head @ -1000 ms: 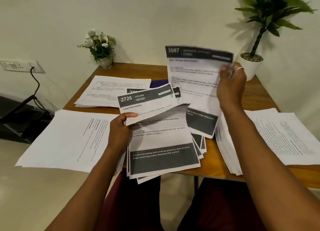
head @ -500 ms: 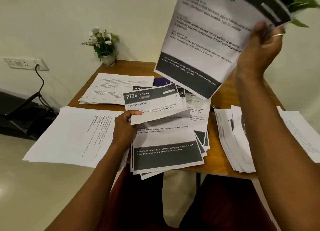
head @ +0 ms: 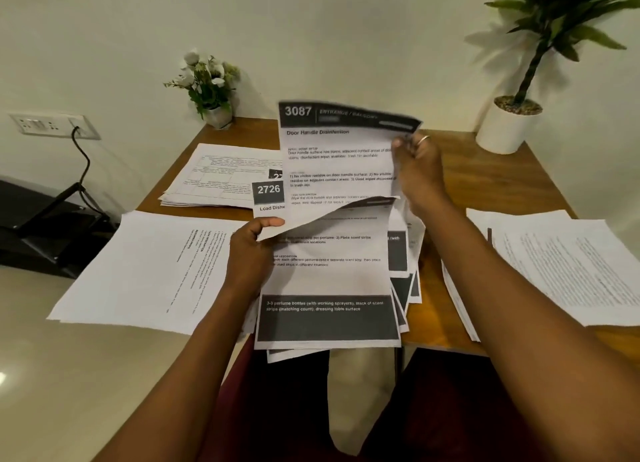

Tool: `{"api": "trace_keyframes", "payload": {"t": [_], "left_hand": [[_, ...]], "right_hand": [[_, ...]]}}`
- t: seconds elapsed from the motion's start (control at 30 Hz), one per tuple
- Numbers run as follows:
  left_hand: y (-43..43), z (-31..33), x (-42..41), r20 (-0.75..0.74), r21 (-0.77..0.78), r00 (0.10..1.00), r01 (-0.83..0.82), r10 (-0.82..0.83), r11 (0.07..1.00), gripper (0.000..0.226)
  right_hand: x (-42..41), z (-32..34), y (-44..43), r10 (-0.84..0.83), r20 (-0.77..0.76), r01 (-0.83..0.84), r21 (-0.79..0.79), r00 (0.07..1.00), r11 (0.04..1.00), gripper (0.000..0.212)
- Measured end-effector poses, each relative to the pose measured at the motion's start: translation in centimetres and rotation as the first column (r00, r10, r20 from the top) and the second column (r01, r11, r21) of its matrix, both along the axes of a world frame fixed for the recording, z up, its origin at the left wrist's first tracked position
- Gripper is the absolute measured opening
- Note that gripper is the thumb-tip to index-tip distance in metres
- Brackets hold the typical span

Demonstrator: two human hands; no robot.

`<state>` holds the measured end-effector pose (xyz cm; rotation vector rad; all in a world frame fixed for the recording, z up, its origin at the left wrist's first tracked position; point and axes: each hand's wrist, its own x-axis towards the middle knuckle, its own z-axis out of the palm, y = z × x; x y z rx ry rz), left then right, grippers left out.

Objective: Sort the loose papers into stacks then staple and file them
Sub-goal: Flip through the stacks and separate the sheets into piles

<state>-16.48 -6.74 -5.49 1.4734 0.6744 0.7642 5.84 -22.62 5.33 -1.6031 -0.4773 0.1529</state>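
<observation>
Nearest us, the middle pile (head: 325, 281) of dark-banded sheets overhangs the near edge of the table (head: 485, 184), fanned and uneven. Our left hand (head: 247, 250) pinches a curled sheet edge at the pile's left side, thumb on top; we cannot tell exactly which sheet that edge belongs to. To either side lie the text-only stacks: the left stack (head: 149, 267) juts off the table's corner, and the right stack (head: 561, 264) is spread loosely.

Above the pile, our right hand (head: 420, 174) grips sheet 3087 (head: 332, 160) by its right edge, holding it upright and facing us. Sheet 2726 (head: 268, 194) peeks out just behind it on the left, and beyond that a far stack (head: 221, 174) of forms lies flat.

We judge this to be the sorting step, well short of stapling; no stapler or file shows. The next move calls for reading the header, choosing the matching stack and laying the sheet down squarely, while the left hand steadies the pile so nothing slides off the near edge.
</observation>
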Motion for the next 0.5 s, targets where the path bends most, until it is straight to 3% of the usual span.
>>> {"api": "trace_keyframes", "payload": {"t": [0.07, 0.13, 0.23, 0.33, 0.4, 0.47, 0.5], "left_hand": [[-0.2, 0.3, 0.0, -0.019, 0.077, 0.999, -0.04, 0.042, 0.996, 0.025], [-0.5, 0.6, -0.1, -0.038, 0.12, 0.995, -0.084, 0.089, 0.989, 0.016], [-0.6, 0.9, -0.2, -0.016, 0.014, 0.994, -0.107, 0.108, 0.994, 0.015], [-0.3, 0.8, -0.2, -0.047, -0.054, 0.99, -0.137, 0.134, 0.989, 0.009], [-0.4, 0.8, -0.2, -0.072, -0.041, 0.987, -0.145, 0.142, 0.989, 0.013], [-0.8, 1.0, -0.1, -0.088, 0.0, 0.984, -0.153, 0.153, 0.988, 0.026], [-0.8, 1.1, -0.1, -0.096, 0.007, 0.983, -0.16, 0.16, 0.987, 0.034]], "right_hand": [[-0.4, -0.5, 0.6, 0.011, -0.104, -0.024, -0.12, 0.994, 0.992, 0.013], [-1.3, -0.5, 1.0, 0.068, -0.283, -0.107, -0.125, 0.957, 0.986, 0.02], [-3.1, -1.0, 0.8, 0.204, -0.345, -0.3, -0.251, 0.916, 0.921, 0.016], [-3.9, -2.3, 0.4, 0.279, -0.517, -0.375, -0.089, 0.809, 0.923, 0.028], [-4.3, -3.0, 0.1, 0.341, -0.604, -0.38, 0.068, 0.72, 0.922, 0.051], [-4.8, -3.4, -0.4, 0.464, -0.599, -0.448, 0.189, 0.652, 0.874, 0.065], [-5.2, -3.6, -0.7, 0.501, -0.57, -0.471, 0.215, 0.651, 0.856, 0.061]]}}
